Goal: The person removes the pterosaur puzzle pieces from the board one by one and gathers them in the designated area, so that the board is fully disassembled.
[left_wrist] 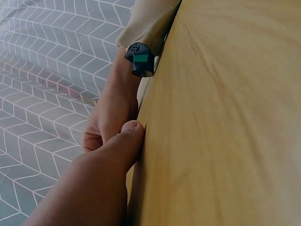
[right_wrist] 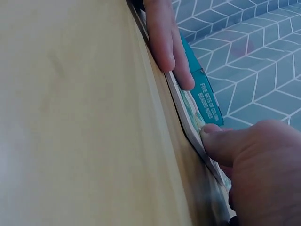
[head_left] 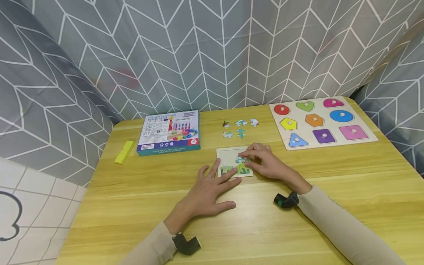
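Wooden puzzle tray (head_left: 228, 154) is seen at the middle of the yellow bench (head_left: 331, 184), its lower part filled with green pieces. It is steadied by the left hand (head_left: 207, 193), fingers spread flat, while a puzzle piece (head_left: 241, 160) is pinched by the right hand (head_left: 268, 163). Loose pieces (head_left: 240, 128) lie at 12 o'clock, a teal box (head_left: 169, 132) at 10 o'clock, a shape board (head_left: 321, 121) at 2 o'clock.

"FIVE SETS OF COLUMN BEADED BOXES" on teal box (head_left: 169, 132) side & top
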### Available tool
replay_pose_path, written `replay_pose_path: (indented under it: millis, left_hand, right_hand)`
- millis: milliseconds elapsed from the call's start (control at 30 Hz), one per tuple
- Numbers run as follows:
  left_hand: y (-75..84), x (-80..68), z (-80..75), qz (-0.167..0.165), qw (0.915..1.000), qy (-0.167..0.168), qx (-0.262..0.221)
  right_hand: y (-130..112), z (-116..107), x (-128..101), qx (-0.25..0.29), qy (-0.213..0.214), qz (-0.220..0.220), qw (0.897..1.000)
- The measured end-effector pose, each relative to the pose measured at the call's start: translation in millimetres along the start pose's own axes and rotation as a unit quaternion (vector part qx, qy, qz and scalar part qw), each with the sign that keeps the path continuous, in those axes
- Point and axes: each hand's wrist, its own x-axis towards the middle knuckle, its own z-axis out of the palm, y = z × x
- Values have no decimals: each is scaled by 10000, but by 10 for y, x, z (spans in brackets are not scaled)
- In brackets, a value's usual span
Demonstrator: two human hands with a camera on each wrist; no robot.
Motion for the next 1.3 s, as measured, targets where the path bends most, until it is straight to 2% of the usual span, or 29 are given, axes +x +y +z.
replay_pose_path:
  millis: [167,433,700,933,1300]
  left_hand:
    - [2,2,3,-6,10000,-6,-14]
    - [5,-3,-2,55,10000,60,-28]
    - [9,-10,0,53,9999,58,-64]
    - [9,-5,0,33,10000,51,-38]
    - [15,-7,-2,0,10000,57,-2]
  right_hand:
    - [-13,12,-5,-376,101,-318,9987]
    - [3,9,-9,-347,-92,-206,9991]
    - [8,21,-20,-358,-51,-250,9990]
    - [38,15,-8,-102,126,-147,9998]
    - [171,-51,54,-319,554,50,9979]
